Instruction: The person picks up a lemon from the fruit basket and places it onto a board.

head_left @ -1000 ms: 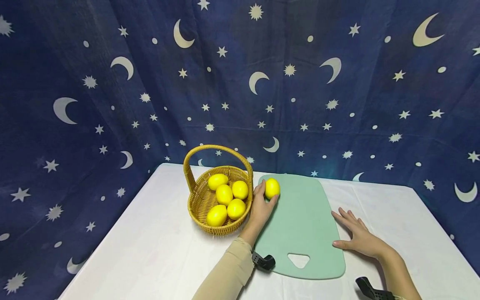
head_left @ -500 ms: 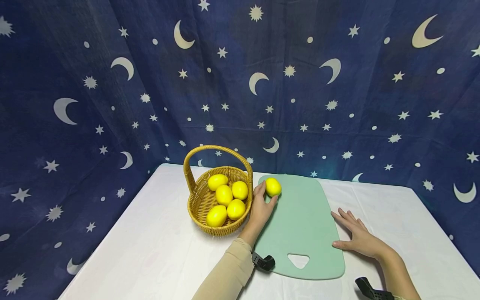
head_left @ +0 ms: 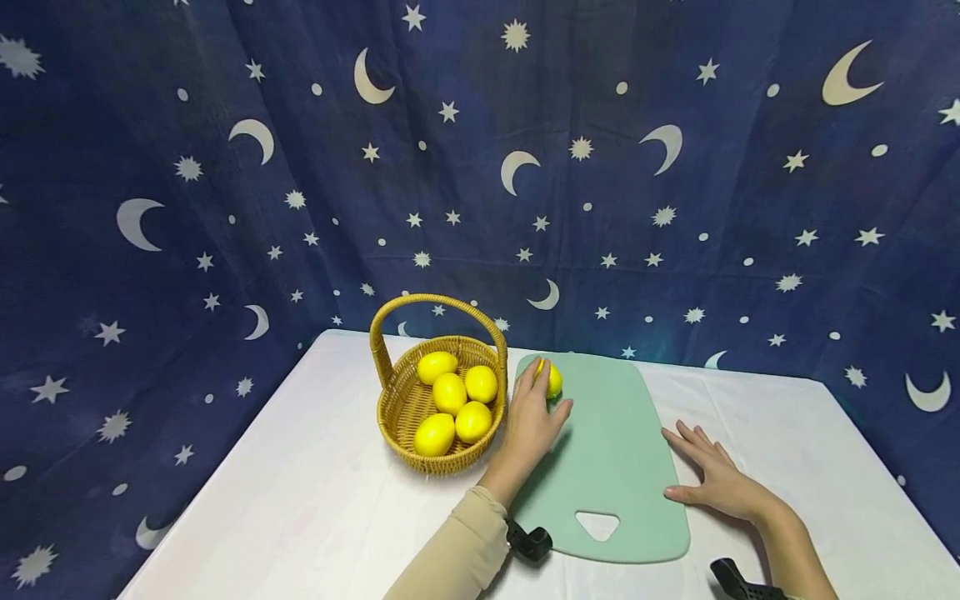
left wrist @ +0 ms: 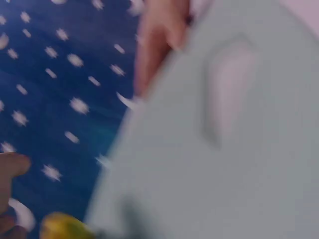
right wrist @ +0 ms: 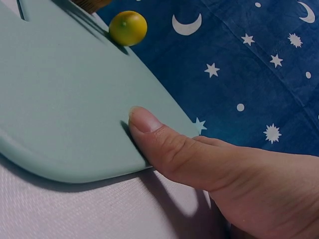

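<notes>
A single lemon (head_left: 554,382) sits at the far left corner of a pale green cutting board (head_left: 607,450). My left hand (head_left: 529,427) is right by it, its straight fingers overlapping the lemon in the head view. In the left wrist view, a gap shows between the thumb (left wrist: 15,164) and the lemon (left wrist: 62,228). At the board's right edge, my right hand (head_left: 716,477) is spread, with its thumb (right wrist: 159,139) over the rim. Seen from the right wrist, the lemon (right wrist: 128,28) lies on the board by itself.
Left of the board stands a wicker basket (head_left: 390,433) with a tall arched handle (head_left: 438,300). Several lemons (head_left: 434,435) lie in it. A white cloth (head_left: 300,500) covers the table, and a dark blue curtain (head_left: 465,183) with moons and stars hangs behind.
My left hand has let go of the lemon and risen slightly to the right, its fingers straighter. The lemon stays on the board. My right hand has hardly moved.
</notes>
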The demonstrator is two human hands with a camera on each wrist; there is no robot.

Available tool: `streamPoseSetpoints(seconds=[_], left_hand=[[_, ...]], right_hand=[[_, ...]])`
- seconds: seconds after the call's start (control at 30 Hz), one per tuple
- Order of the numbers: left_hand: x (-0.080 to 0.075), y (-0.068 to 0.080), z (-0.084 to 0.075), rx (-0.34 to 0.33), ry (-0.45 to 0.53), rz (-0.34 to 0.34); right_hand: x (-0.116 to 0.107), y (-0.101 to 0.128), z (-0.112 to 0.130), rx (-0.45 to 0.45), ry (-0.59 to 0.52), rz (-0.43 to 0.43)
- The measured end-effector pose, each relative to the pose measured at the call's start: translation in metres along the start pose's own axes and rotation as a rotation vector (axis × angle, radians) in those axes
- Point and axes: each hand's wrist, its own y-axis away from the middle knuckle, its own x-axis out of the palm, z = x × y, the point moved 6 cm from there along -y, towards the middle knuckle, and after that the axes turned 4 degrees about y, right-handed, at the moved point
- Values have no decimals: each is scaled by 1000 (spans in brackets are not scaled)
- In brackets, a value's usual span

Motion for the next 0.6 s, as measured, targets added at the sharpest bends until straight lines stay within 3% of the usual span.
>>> streamPoseSetpoints(seconds=[0.1, 0.2, 0.3, 0.37, 0.43, 0.6], left_hand=[[-17, -2, -26, 86, -4, 137], [-38, -1, -46, 159, 20, 349], [-64, 5, -54, 190, 79, 578], [-83, 9, -50, 184, 130, 690], [-102, 11, -41, 168, 182, 757], [-145, 10, 4, 125, 257, 756]], right_hand=[[2, 0, 0, -4, -3, -1], [4, 0, 0, -2, -1, 4], [4, 1, 0, 6, -2, 7], [3, 1, 1, 12, -3, 10], [2, 2, 1, 17, -6, 13], [1, 1, 0, 18, -1, 20]])
